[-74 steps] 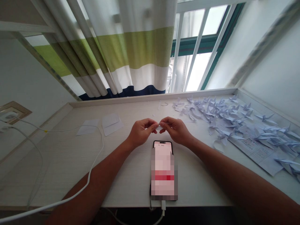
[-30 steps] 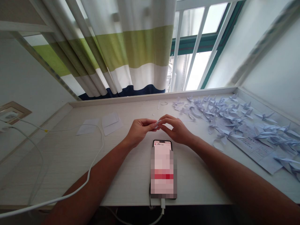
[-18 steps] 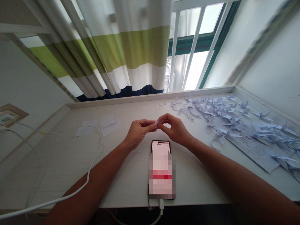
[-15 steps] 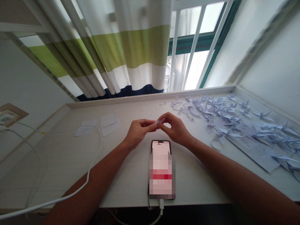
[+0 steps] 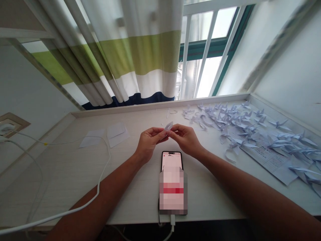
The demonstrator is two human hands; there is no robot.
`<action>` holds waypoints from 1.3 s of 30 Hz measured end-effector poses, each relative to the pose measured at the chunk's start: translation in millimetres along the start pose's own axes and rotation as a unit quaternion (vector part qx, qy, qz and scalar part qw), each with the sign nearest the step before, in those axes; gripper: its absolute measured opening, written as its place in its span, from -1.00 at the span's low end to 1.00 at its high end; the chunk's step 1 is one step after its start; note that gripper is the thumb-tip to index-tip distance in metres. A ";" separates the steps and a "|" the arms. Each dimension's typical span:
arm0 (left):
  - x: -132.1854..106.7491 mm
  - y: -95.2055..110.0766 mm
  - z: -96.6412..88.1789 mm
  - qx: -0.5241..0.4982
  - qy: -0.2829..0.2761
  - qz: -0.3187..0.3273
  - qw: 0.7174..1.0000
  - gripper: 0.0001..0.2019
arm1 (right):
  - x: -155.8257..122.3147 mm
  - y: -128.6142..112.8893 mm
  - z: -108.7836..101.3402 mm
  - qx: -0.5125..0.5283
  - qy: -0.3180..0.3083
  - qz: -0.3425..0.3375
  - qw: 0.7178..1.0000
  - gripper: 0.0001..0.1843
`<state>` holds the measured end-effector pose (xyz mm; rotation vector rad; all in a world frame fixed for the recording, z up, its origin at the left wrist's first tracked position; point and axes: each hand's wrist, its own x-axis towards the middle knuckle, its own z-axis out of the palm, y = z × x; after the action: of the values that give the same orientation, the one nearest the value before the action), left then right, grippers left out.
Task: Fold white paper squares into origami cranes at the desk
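My left hand (image 5: 149, 142) and my right hand (image 5: 184, 138) meet above the white table (image 5: 62, 167), just beyond a phone (image 5: 172, 182). Both pinch a small folded piece of pale paper (image 5: 168, 126) whose pointed tip sticks up between the fingertips. The fingers of each hand are closed on it. The phone lies flat with its screen lit and a cable plugged into its near end.
Several folded paper cranes (image 5: 240, 125) lie scattered over the right side, some on a printed sheet (image 5: 269, 159). Two blank paper squares (image 5: 106, 135) lie at the left. A white charging cable (image 5: 100, 182) loops across the left. Curtain and barred window stand behind.
The folded paper now stands up higher between my fingertips, its tip pointing up. Both hands have stayed together over the phone, shifted slightly towards me.
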<state>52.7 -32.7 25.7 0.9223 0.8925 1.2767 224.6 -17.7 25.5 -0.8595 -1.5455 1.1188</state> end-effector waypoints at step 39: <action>-1.1 7.0 1.1 0.065 -0.027 0.003 0.998 -0.63 | -4.9 -7.4 6.3 0.097 0.001 0.055 0.994 -0.56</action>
<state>51.0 -33.5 32.6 1.0568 0.9391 1.2057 219.7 -26.1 30.6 -0.8191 -1.3755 1.3239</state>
